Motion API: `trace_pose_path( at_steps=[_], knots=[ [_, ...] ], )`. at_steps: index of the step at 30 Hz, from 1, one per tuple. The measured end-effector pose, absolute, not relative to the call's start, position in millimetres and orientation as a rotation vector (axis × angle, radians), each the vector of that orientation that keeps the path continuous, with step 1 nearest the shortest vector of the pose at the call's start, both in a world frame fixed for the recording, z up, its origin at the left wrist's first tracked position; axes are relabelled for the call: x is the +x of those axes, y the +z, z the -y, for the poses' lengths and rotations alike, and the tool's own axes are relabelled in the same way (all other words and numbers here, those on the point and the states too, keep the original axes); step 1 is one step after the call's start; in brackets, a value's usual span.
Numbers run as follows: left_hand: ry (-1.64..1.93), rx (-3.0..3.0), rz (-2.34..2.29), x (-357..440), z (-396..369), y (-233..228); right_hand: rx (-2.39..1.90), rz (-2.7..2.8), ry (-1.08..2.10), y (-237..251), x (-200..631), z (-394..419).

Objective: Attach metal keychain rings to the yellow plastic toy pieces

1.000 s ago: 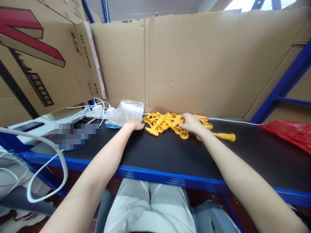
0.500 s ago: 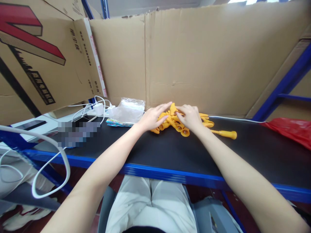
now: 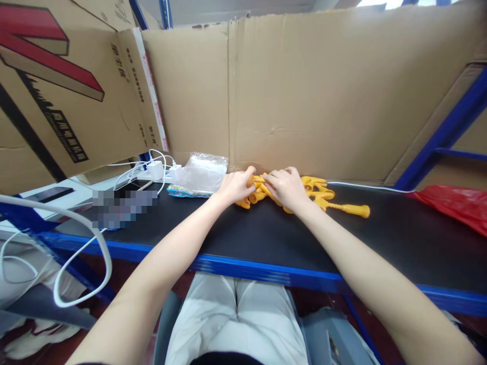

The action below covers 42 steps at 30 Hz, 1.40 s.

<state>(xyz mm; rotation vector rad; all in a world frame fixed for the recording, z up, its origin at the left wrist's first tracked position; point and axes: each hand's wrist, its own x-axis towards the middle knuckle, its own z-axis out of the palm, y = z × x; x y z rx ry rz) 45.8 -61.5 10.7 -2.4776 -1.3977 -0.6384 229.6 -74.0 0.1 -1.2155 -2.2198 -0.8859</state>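
Several yellow plastic pieces, some with flared cup-like ends, lie in a heap at the back of the black shelf top. My left hand is closed at the left end of the heap, its thumb and fingers around a yellow plastic piece. Just to its right, my right hand curls down with bent fingers on another yellow piece and covers part of the heap. Its fingertips are partly hidden. One long piece with a twisted stem and flared end sticks out on the right.
A clear plastic bag lies on a colourful packet to the left, near white chargers and cables. A red plastic bag sits at the right. Cardboard walls the back; a blue rail edges the shelf.
The upright yellow piece between my hands has been lowered. My left fingers have closed round a piece, and my right hand has shifted slightly left and curled down over the heap.
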Motion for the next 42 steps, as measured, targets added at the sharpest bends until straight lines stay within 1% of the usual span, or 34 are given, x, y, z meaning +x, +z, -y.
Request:
trace_pose_path(
  at_steps=[5,10,15,22,26,33,42],
  knots=[
    [-0.749,-2.402,1.467,44.1,59.4,11.2,-1.189,2.149,-0.851,3.6,241.3,71.4],
    [-0.841,-2.345,1.421,41.8,56.9,10.5,-1.136,2.182,-0.761,3.0,247.0,68.5],
    [-0.837,-2.350,1.387,40.5,54.2,8.2,-1.187,2.247,-0.678,-2.7,251.7,60.2],
    [-0.845,-2.372,1.383,41.2,52.9,5.4,-1.133,2.245,-0.707,2.6,253.8,63.7],
    [-0.873,-2.367,1.375,39.9,51.6,4.6,-1.113,2.215,-0.656,1.5,250.4,65.7],
    [-0.842,-2.380,1.357,40.3,52.1,3.6,-1.217,2.244,-0.615,-5.8,247.2,62.5],
    [-0.866,-2.372,1.357,39.0,50.4,3.3,-1.137,2.196,-0.580,-1.3,247.9,65.4]
  ],
)
